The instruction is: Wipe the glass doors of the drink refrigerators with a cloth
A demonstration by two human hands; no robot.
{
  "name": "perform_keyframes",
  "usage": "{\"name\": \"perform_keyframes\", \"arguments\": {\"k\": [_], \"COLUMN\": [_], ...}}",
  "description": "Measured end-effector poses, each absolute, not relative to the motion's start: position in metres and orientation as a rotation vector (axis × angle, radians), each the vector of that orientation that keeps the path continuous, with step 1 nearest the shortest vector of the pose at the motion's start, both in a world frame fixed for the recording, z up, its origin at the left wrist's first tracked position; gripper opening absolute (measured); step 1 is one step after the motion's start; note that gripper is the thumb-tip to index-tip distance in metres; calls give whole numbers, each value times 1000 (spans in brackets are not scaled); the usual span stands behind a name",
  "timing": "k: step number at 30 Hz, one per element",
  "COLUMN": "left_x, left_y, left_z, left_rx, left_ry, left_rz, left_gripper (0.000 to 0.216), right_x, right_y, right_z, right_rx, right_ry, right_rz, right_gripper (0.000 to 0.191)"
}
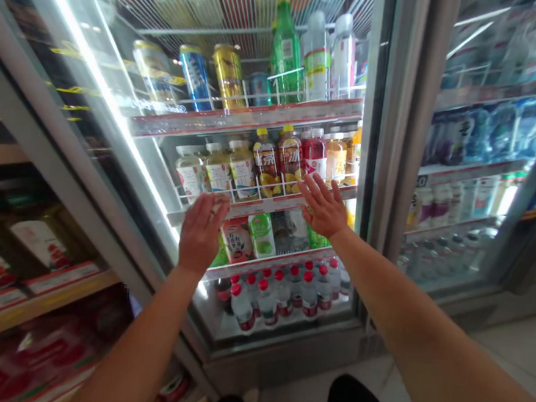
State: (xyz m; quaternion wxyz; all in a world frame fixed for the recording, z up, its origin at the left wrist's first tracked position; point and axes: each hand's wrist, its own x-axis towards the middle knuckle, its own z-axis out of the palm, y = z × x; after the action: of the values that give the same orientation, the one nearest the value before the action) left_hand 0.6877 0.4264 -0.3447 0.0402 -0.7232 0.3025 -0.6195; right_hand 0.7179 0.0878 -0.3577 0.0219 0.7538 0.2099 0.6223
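Note:
My right hand reaches toward the middle shelf of a lit drinks fridge, fingers spread and holding nothing. Its fingertips overlap a bottle of red drink in the picture; contact cannot be made out. Lower and to the left, my left hand is raised with fingers stretched forward, slightly blurred. It appears in front of the shelf edge, close to light-coloured bottles and a pink pack. Between the hands stand brown tea bottles with yellow caps and a green pack.
Cans and a green bottle stand on the upper shelf. Several red-capped water bottles fill the bottom. A metal door frame separates another stocked fridge at right. Shelves with packaged goods flank the left.

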Motion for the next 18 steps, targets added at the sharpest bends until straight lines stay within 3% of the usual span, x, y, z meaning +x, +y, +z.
{"name": "perform_keyframes", "arguments": {"k": [4,9,15,18], "left_x": [690,682,692,692], "left_y": [402,374,346,321], "left_z": [-338,-379,-331,-342], "left_rx": [-2204,-2036,-2234,-2215], "left_ry": [909,1383,1104,1174], "left_rz": [-1987,-1402,-1834,-1784], "left_gripper": [68,59,60,56], "right_x": [717,716,717,717], "right_y": [87,87,88,88], "right_z": [-358,-358,-358,-358], "right_rx": [2369,2427,2405,2397], "right_ry": [649,646,638,633], "right_rz": [1904,1855,1875,1873], "right_gripper": [69,70,69,67]}}
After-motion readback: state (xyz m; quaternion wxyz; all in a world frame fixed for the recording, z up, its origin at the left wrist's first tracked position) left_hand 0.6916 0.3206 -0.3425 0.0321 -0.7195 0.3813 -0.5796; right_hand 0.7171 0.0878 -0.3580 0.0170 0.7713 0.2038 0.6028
